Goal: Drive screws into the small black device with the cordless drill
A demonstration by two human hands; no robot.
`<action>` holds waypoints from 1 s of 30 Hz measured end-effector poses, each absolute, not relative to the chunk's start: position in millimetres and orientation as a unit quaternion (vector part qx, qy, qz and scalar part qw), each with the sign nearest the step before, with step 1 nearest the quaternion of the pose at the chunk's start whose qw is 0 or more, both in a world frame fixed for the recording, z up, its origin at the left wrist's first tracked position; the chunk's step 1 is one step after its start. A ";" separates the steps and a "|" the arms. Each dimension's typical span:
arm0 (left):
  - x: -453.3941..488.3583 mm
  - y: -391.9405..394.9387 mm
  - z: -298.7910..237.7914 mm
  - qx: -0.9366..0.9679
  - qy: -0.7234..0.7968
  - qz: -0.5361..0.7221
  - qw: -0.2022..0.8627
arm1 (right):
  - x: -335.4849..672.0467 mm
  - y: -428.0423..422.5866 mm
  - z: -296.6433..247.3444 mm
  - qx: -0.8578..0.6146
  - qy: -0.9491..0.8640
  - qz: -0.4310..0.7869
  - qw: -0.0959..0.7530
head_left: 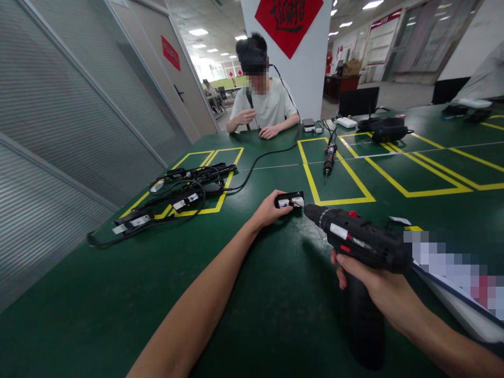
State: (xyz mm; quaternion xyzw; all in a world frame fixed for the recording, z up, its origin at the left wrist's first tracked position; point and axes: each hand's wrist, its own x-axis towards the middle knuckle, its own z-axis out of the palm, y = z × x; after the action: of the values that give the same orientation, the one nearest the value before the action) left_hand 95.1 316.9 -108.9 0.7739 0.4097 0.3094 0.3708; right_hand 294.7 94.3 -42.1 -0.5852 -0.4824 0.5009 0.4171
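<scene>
My left hand (pixel 269 210) grips a small black block with white labels (pixel 290 200), holding it down on the green table (pixel 252 315). My right hand (pixel 374 281) is wrapped round the handle of a black cordless drill (pixel 354 239) with red buttons. The drill's nose points left and its tip sits right at the block's right end.
A pile of black power strips and cables (pixel 177 197) lies at the left inside yellow floor-tape boxes. A soldering-type tool (pixel 329 160) lies in the middle yellow box. A person (pixel 263 102) sits across the table. Black devices (pixel 388 128) rest at the far right.
</scene>
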 end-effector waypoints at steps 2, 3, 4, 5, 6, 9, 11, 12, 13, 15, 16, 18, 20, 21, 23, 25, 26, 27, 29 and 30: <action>95.3 317.2 -109.9 0.774 0.411 0.311 0.368 | 295.5 94.5 -44.2 -0.592 -0.473 0.504 0.416; 95.3 317.4 -110.3 0.774 0.411 0.311 0.367 | 295.8 94.6 -44.8 -0.595 -0.469 0.504 0.415; 95.2 317.6 -110.6 0.774 0.411 0.311 0.367 | 296.1 94.7 -45.1 -0.596 -0.467 0.505 0.414; 95.1 317.7 -110.7 0.775 0.410 0.310 0.367 | 296.5 94.7 -45.1 -0.597 -0.467 0.505 0.413; 95.0 317.7 -110.6 0.777 0.409 0.309 0.366 | 296.8 94.6 -44.9 -0.596 -0.468 0.506 0.412; 94.7 317.2 -109.5 0.781 0.403 0.308 0.364 | 297.5 94.0 -43.8 -0.590 -0.472 0.510 0.412; 94.5 316.7 -108.6 0.783 0.402 0.309 0.361 | 297.3 93.8 -43.3 -0.587 -0.471 0.511 0.415; 94.4 316.3 -108.2 0.784 0.402 0.309 0.359 | 297.1 93.8 -43.2 -0.586 -0.471 0.512 0.416; 94.3 316.0 -107.8 0.784 0.403 0.309 0.357 | 296.9 93.9 -43.2 -0.585 -0.470 0.512 0.418; 94.1 315.4 -107.2 0.785 0.405 0.306 0.355 | 296.5 94.2 -43.6 -0.586 -0.468 0.511 0.420; 94.0 315.2 -106.9 0.785 0.406 0.305 0.355 | 296.4 94.3 -43.9 -0.587 -0.468 0.509 0.421; 93.9 314.9 -106.5 0.786 0.405 0.304 0.356 | 296.5 94.5 -44.3 -0.586 -0.473 0.505 0.422; 94.2 314.8 -106.1 0.787 0.401 0.305 0.357 | 296.6 94.4 -44.1 -0.586 -0.475 0.504 0.420; 94.4 314.8 -106.0 0.786 0.400 0.307 0.357 | 296.5 94.3 -43.7 -0.589 -0.475 0.504 0.417; 94.9 314.7 -105.7 0.785 0.403 0.308 0.355 | 295.7 93.9 -42.3 -0.598 -0.470 0.500 0.413; 95.2 314.4 -105.4 0.783 0.409 0.308 0.354 | 294.1 93.6 -40.7 -0.605 -0.468 0.496 0.412; 95.3 314.3 -105.2 0.781 0.411 0.308 0.355 | 293.3 93.6 -39.9 -0.606 -0.466 0.494 0.414; 95.3 314.2 -105.1 0.781 0.411 0.307 0.357 | 292.5 93.7 -39.3 -0.607 -0.463 0.494 0.417; 95.3 314.6 -105.1 0.780 0.410 0.306 0.361 | 291.5 94.1 -39.4 -0.606 -0.455 0.497 0.422; 95.3 314.9 -105.3 0.780 0.410 0.305 0.361 | 291.5 94.3 -40.1 -0.603 -0.454 0.499 0.425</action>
State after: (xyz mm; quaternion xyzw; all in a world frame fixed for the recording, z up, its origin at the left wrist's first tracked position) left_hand 95.3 314.9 -105.3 0.7799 0.4097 0.3055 0.3613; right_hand 291.5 94.3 -40.1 -0.6035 -0.4543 0.4987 0.4251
